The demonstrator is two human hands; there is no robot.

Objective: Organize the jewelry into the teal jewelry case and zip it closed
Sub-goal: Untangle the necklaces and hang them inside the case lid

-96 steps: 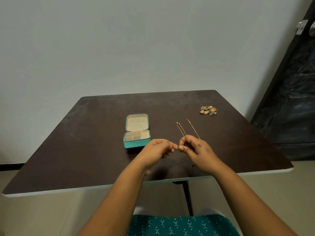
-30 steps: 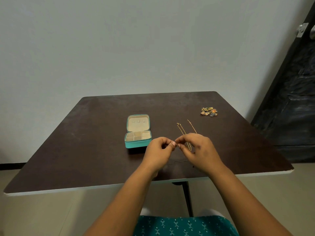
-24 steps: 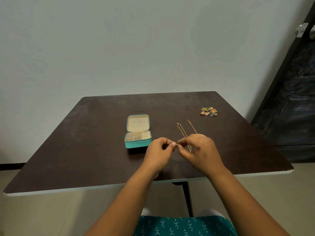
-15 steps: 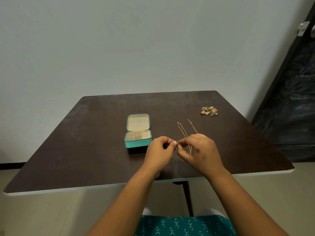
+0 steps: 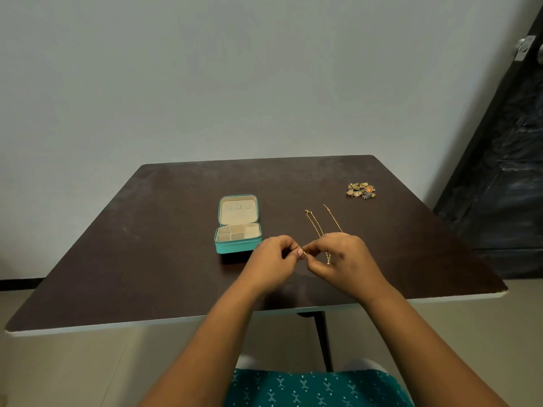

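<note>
Nearest, a lap in teal cloth (image 5: pixel 317 389) with a small pale print sits at the bottom edge, cut off by the frame. Two bare forearms reach up from there over the front of the table (image 5: pixel 147 259), a dark brown matte top with a pale edge band and rounded corners.

The left hand (image 5: pixel 271 261) and right hand (image 5: pixel 343 259) meet fingertip to fingertip above the table's near middle. Both have curled fingers that pinch a tiny gold piece (image 5: pixel 304 253) between them; it is too small to tell whether it is a clasp or a ring. A fine gold chain (image 5: pixel 316 226) runs from under the right hand's fingers away across the table in two thin strands, and a short end hangs below the right fingers. How the chain joins the pinched piece is hidden by the fingers.

Just left of the left hand, and apart from it, lies the teal case (image 5: pixel 238 224), rectangular with rounded corners, lid laid back flat, its cream lining split into small square compartments.

Farther right, well apart from the hands, lies a small heap of coloured trinkets (image 5: pixel 361 190), blurred.
</note>
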